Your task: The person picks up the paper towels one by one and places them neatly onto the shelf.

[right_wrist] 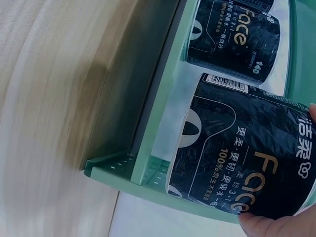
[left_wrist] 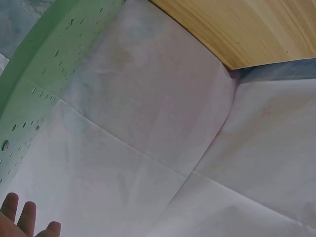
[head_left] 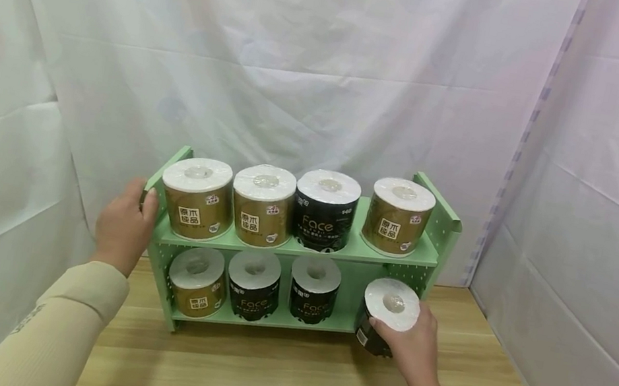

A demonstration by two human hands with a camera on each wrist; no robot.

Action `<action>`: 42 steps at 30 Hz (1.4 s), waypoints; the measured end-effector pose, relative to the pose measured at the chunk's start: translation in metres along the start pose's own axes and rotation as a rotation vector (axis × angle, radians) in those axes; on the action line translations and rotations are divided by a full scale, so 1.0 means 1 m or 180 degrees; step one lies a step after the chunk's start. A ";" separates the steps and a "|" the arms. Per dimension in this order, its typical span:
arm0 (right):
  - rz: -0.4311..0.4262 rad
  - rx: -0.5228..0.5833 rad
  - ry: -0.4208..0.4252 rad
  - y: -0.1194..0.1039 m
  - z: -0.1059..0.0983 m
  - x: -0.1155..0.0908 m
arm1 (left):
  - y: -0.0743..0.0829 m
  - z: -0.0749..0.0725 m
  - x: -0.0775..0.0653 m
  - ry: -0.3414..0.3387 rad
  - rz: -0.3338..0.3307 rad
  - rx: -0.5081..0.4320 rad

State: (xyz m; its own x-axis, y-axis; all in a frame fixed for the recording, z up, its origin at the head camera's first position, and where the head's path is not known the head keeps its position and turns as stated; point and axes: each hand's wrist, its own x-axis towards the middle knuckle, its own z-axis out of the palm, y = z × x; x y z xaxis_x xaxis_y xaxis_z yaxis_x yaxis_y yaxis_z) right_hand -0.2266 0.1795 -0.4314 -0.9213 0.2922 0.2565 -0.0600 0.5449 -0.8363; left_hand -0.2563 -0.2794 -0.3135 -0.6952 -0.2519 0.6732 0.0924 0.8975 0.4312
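A green two-tier shelf (head_left: 371,261) stands on the table, holding wrapped toilet rolls. My left hand (head_left: 124,225) grips the front edge of its left side panel (left_wrist: 49,79), with the fingers on the outer side and the thumb in front. My right hand (head_left: 415,345) holds a black-wrapped toilet roll (right_wrist: 237,148) at the right end of the lower tier. That roll tilts and juts past the tier's front edge, its white top facing up toward the head camera. A black roll (head_left: 313,290) stands on the tier to its left, across a gap.
On the upper tier stand gold rolls (head_left: 196,203) and a black roll (head_left: 324,215), with another gold roll (head_left: 398,219) at the right end. A gold roll (head_left: 196,283) and a black roll (head_left: 253,288) share the lower tier. White cloth (head_left: 306,52) hangs behind the wooden table (head_left: 257,379).
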 end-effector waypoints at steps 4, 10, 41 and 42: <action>0.0010 0.0005 0.0004 0.000 0.003 0.004 | 0.000 0.001 0.000 -0.0005 -0.0008 -0.0002; -0.0046 0.0036 0.0037 0.000 0.007 0.009 | 0.001 0.004 0.000 0.0080 0.0018 0.0002; -0.0272 -0.0027 0.0428 0.002 0.045 0.038 | 0.002 0.000 -0.001 0.0083 0.0009 0.0000; -0.0269 -0.0049 0.0433 0.001 0.046 0.038 | 0.002 0.000 -0.001 0.0087 0.0013 0.0002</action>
State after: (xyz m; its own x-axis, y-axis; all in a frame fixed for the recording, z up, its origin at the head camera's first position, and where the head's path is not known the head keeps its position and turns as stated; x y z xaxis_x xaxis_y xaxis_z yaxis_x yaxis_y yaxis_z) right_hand -0.2794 0.1554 -0.4450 -0.8527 0.3480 0.3896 -0.1282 0.5837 -0.8018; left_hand -0.2550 -0.2770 -0.3133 -0.6751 -0.2581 0.6911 0.0946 0.8988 0.4280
